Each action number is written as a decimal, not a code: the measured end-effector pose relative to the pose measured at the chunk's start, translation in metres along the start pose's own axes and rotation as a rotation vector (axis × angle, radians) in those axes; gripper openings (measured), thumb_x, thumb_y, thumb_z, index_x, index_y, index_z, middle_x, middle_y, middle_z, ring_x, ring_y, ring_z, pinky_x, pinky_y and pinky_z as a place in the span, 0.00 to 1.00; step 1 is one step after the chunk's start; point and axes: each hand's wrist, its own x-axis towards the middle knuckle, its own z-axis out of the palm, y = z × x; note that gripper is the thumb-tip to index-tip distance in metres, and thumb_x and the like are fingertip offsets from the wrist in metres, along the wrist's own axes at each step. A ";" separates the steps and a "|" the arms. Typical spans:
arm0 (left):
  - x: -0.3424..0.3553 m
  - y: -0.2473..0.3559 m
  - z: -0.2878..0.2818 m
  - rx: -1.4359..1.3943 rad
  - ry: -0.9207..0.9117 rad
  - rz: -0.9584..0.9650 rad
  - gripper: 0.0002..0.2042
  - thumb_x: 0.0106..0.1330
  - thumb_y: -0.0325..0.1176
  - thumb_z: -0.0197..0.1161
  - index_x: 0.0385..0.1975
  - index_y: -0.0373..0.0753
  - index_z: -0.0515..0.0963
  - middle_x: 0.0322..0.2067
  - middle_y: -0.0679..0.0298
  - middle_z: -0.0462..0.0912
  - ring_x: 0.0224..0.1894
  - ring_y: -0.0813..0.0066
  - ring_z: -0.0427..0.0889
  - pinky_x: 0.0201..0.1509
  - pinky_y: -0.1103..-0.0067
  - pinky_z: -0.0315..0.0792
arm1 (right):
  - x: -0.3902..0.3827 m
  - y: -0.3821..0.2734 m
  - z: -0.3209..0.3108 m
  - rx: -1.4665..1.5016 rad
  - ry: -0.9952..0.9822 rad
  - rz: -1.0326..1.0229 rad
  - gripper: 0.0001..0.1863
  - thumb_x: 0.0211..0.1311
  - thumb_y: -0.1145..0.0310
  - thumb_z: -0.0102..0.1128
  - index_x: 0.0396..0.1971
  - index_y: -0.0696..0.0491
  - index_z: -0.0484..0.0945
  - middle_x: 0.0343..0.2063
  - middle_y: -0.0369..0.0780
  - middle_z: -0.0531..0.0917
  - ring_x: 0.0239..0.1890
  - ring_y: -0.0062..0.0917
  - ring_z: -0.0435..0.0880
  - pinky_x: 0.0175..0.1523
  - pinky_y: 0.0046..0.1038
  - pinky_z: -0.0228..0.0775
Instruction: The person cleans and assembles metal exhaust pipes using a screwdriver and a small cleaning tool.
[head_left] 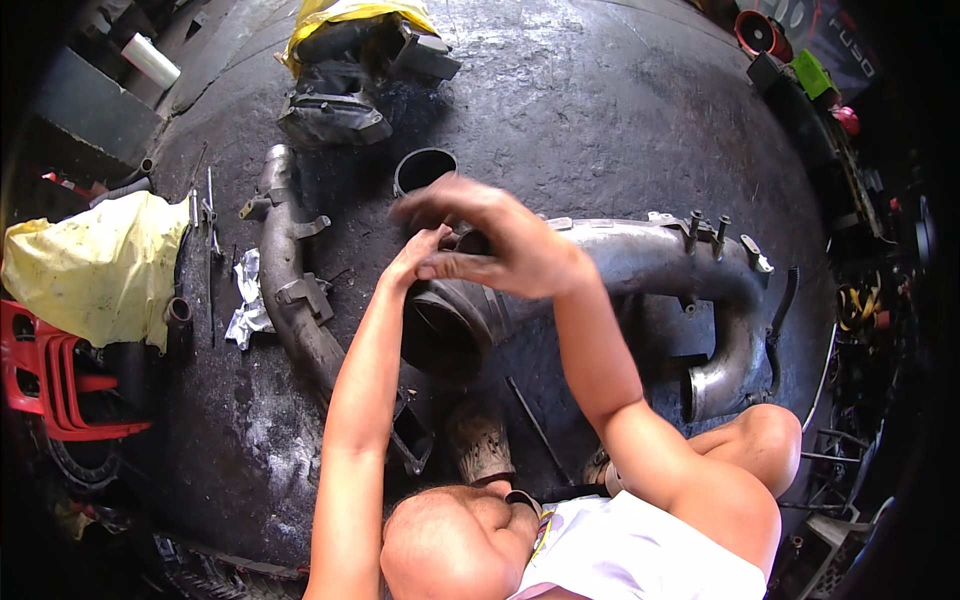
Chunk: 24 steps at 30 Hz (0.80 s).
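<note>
My left hand [422, 245] reaches to a part on top of the large bent metal pipe [620, 250], its fingers curled on something I cannot make out, partly behind my right hand. My right hand [500, 240] arches over it, thumb extended and fingers smeared by motion; whether it holds anything is unclear. Below both hands is the pipe's wide dark opening [445, 335]. A short black ring [425, 152] lies just beyond my fingers. A second slimmer curved pipe [285, 240] with brackets lies left of my arms.
A dirty metal assembly [330, 120] under yellow plastic is at the back. On the left are a yellow cloth [90, 260], red plastic part [60, 380], rods and crumpled foil [250, 300]. A thin rod [535, 425] lies near my legs. Assorted clutter [860, 300] lines the right.
</note>
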 end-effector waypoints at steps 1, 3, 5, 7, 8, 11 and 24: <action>-0.002 -0.005 -0.008 0.000 0.002 -0.039 0.25 0.74 0.49 0.47 0.56 0.34 0.77 0.49 0.59 0.84 0.52 0.70 0.80 0.61 0.74 0.70 | -0.005 -0.007 0.016 -0.140 0.292 0.064 0.21 0.63 0.74 0.67 0.55 0.60 0.75 0.28 0.37 0.82 0.32 0.20 0.81 0.43 0.25 0.75; -0.004 0.004 0.009 0.030 0.030 0.071 0.27 0.73 0.47 0.41 0.50 0.30 0.81 0.47 0.55 0.85 0.51 0.68 0.80 0.62 0.73 0.68 | -0.019 -0.002 0.042 -0.079 0.846 0.165 0.21 0.63 0.77 0.66 0.55 0.58 0.74 0.25 0.33 0.80 0.26 0.11 0.75 0.33 0.16 0.68; -0.005 0.008 0.008 0.027 0.070 0.064 0.28 0.72 0.44 0.38 0.47 0.28 0.83 0.46 0.53 0.86 0.50 0.67 0.81 0.63 0.73 0.67 | -0.026 -0.001 0.046 -0.048 0.782 0.133 0.20 0.62 0.79 0.65 0.55 0.58 0.75 0.21 0.29 0.76 0.24 0.09 0.71 0.32 0.14 0.63; -0.011 0.026 0.018 0.139 0.026 0.001 0.28 0.71 0.45 0.39 0.46 0.30 0.83 0.45 0.54 0.87 0.50 0.68 0.81 0.61 0.73 0.68 | -0.027 0.001 0.026 0.037 0.420 0.092 0.20 0.60 0.79 0.66 0.53 0.58 0.77 0.19 0.28 0.74 0.22 0.09 0.68 0.29 0.15 0.61; -0.016 0.035 0.023 0.195 0.003 -0.034 0.27 0.71 0.46 0.40 0.46 0.30 0.83 0.44 0.54 0.87 0.50 0.69 0.81 0.61 0.73 0.69 | -0.025 0.002 0.009 0.067 0.199 0.088 0.19 0.59 0.79 0.66 0.51 0.57 0.79 0.19 0.30 0.75 0.21 0.10 0.67 0.28 0.17 0.59; -0.032 0.048 0.019 0.250 0.031 0.040 0.24 0.70 0.47 0.47 0.44 0.33 0.84 0.42 0.56 0.87 0.50 0.71 0.81 0.58 0.74 0.71 | -0.010 0.000 -0.024 0.156 -0.289 0.071 0.17 0.57 0.78 0.66 0.48 0.56 0.82 0.24 0.34 0.79 0.25 0.12 0.70 0.30 0.22 0.65; -0.056 0.045 0.047 0.566 0.243 0.614 0.11 0.59 0.21 0.63 0.41 0.34 0.83 0.41 0.53 0.86 0.45 0.55 0.86 0.50 0.69 0.80 | 0.006 -0.064 -0.024 -1.155 -0.260 0.451 0.29 0.65 0.45 0.56 0.22 0.59 0.84 0.14 0.51 0.80 0.24 0.48 0.85 0.33 0.42 0.78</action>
